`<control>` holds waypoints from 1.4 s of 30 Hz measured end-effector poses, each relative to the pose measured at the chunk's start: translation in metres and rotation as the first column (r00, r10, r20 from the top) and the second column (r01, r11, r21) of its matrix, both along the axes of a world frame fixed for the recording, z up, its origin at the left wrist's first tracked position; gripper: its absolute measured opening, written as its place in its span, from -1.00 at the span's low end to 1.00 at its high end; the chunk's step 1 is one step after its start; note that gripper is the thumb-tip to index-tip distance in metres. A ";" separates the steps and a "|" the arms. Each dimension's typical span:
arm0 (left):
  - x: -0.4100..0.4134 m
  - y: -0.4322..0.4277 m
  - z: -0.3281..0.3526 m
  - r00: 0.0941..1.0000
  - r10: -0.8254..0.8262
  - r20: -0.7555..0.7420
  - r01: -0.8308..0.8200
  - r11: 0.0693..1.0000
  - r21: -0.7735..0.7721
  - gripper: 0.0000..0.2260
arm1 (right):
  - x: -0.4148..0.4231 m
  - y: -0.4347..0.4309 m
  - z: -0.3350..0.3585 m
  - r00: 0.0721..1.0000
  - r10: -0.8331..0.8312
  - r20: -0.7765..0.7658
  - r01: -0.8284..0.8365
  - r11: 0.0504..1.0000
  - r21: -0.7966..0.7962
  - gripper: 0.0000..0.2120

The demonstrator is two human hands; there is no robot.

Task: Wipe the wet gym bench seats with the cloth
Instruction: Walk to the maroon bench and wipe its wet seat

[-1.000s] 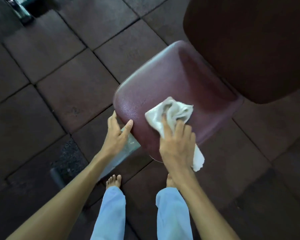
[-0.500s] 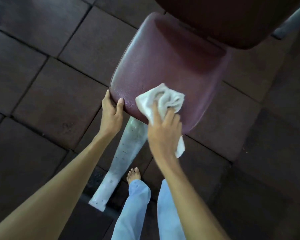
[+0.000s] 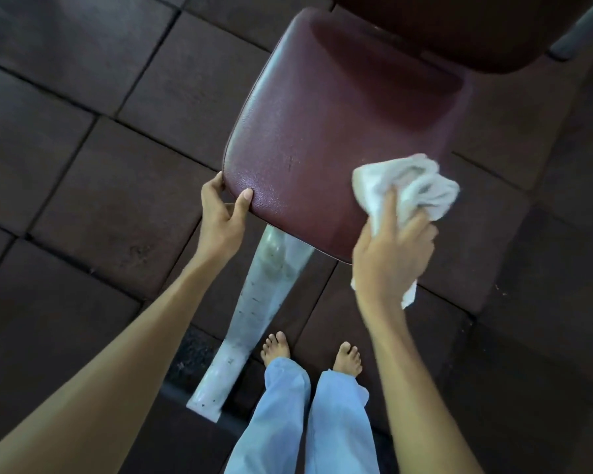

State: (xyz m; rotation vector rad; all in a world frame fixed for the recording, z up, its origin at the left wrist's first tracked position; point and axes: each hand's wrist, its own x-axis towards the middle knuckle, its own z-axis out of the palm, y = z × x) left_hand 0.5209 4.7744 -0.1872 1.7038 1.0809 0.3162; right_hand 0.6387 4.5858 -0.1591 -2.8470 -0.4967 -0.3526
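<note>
While the right hand clamps its fingers on the bunched white cloth at the seat's near right corner, the left hand pinches the near left corner of the maroon seat, thumb on top. Since the cloth sits right at the edge, a stroke could slide off the pad and leave the shadowed far part, under the backrest, wet.

A crumpled white cloth lies bunched on the maroon padded seat's near right edge.
</note>
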 end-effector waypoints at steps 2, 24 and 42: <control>0.000 -0.003 0.000 1.000 0.012 0.007 -0.012 1.000 0.007 -0.52 | -0.035 0.009 -0.001 0.964 0.264 0.034 -0.261 0.962 -0.075 -0.54; 0.002 -0.008 -0.007 0.989 0.070 0.130 -0.065 0.997 -0.036 -0.47 | 0.063 -0.005 0.016 0.897 0.440 -0.036 -0.439 0.881 -0.175 -0.53; 0.004 -0.011 -0.009 0.991 0.103 0.089 -0.100 0.994 -0.032 -0.49 | 0.167 0.109 0.027 0.989 0.005 -0.150 -0.033 0.982 -0.185 -0.59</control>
